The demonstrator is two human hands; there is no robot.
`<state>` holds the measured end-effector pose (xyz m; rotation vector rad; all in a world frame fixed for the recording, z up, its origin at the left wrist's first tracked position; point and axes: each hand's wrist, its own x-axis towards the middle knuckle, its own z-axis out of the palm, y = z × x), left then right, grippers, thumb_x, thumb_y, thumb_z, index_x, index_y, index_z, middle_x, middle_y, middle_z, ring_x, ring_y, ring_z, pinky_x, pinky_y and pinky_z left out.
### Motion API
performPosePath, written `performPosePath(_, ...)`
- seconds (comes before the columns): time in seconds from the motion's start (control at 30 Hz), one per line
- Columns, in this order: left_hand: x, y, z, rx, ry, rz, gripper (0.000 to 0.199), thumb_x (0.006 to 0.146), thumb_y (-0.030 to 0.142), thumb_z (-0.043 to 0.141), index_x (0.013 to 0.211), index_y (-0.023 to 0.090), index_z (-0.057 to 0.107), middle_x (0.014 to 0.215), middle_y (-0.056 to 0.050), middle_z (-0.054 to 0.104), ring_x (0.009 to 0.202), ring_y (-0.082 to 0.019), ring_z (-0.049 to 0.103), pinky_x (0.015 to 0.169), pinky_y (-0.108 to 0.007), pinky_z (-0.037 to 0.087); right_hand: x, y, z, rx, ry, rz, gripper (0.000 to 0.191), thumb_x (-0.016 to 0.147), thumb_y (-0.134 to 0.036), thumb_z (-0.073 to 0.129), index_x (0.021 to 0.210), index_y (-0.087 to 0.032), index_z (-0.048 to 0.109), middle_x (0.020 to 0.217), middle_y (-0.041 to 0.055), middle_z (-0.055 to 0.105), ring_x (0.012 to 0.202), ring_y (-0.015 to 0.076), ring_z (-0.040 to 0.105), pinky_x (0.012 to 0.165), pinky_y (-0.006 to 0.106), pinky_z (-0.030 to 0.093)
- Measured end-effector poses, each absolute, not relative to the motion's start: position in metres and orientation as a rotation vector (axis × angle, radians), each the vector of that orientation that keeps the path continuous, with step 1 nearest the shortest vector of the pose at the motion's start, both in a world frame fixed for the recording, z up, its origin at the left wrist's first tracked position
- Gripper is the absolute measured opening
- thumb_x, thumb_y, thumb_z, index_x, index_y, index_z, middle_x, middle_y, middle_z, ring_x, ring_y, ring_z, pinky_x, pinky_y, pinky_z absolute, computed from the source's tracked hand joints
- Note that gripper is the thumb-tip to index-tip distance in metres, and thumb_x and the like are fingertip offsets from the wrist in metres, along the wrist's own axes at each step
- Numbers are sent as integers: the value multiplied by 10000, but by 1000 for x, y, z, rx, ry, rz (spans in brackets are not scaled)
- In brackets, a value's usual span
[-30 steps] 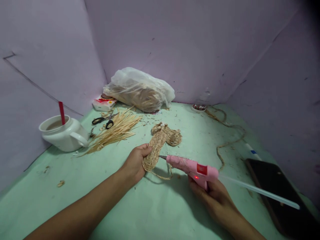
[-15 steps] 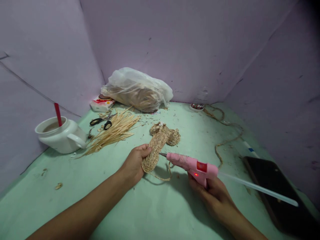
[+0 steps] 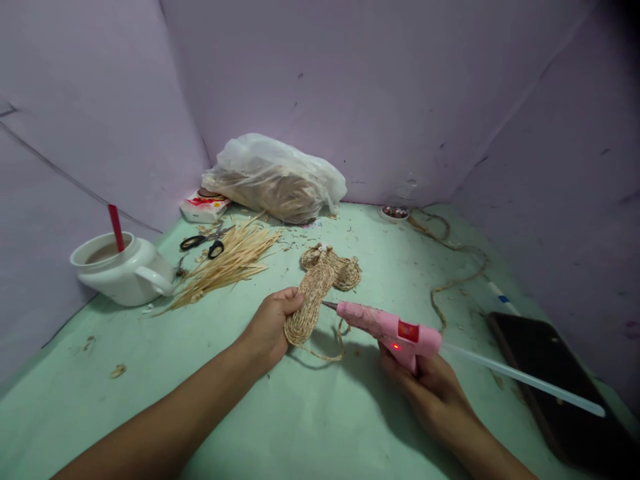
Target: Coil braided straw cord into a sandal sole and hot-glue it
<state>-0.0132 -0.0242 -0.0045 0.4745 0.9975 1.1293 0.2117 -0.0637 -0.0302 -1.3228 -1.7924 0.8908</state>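
Note:
Pinched between the thumb and fingers of my left hand (image 3: 273, 327) is an oval coil of braided straw cord (image 3: 311, 303), tilted up off the table. A loose tail of the cord (image 3: 327, 358) loops from its lower end. My right hand (image 3: 425, 383) is wrapped round the handle of a pink glue gun (image 3: 383, 323) with a red light glowing on its side. The metal nozzle points left, close to the coil's right edge; whether it touches I cannot tell. A clear glue stick (image 3: 530, 380) sticks out of the back. Behind the coil lies another woven straw piece (image 3: 346, 272).
To the left stand a white pot (image 3: 135, 277) and black-handled scissors (image 3: 203, 241) beside straw strips (image 3: 230, 260). A plastic bag (image 3: 280, 180) and a small box (image 3: 205, 207) sit at the back. On the right are a braided cord (image 3: 465, 250), a beaded dish (image 3: 395, 213) and a dark phone-like slab (image 3: 560, 380).
The glue gun has shifted slightly to the right and up along the coil's edge, with my right hand. My left hand and the coil have hardly moved.

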Motion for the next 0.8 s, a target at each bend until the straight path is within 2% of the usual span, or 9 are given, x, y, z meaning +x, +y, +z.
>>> performPosePath(0.17, -13, -24, -5, 465, 1003, 1125, 84, 760, 100, 536, 730, 89, 613, 607, -42, 592, 530, -118, 563, 545, -214, 449, 211, -64, -31, -1333, -1792, 856, 215, 808, -395, 544, 768, -204, 636, 627, 19, 597, 543, 160, 518, 499, 245, 447)
performPosePath(0.47, -12, -23, -7, 478, 986, 1121, 82, 757, 112, 544, 720, 94, 615, 661, -76, 646, 575, -137, 599, 591, -235, 473, 211, -63, -31, -1346, -1732, 879, 183, 794, -377, 566, 732, -208, 599, 607, 0, 545, 539, 149, 473, 492, 245, 406)
performPosePath(0.7, -14, -22, -8, 494, 972, 1116, 50, 735, 136, 578, 737, 101, 614, 653, -65, 640, 555, -128, 576, 606, -244, 477, 213, -65, -36, -1352, -1663, 868, 201, 798, -368, 555, 787, -183, 630, 664, 19, 593, 580, 158, 524, 519, 252, 443)
performPosePath(0.8, -14, -22, -9, 494, 966, 1115, 56, 731, 145, 588, 747, 100, 616, 653, -63, 638, 542, -122, 562, 606, -246, 477, 212, -65, -35, -1365, -1648, 894, 242, 794, -373, 560, 893, -182, 671, 782, 54, 666, 695, 194, 599, 606, 282, 487)
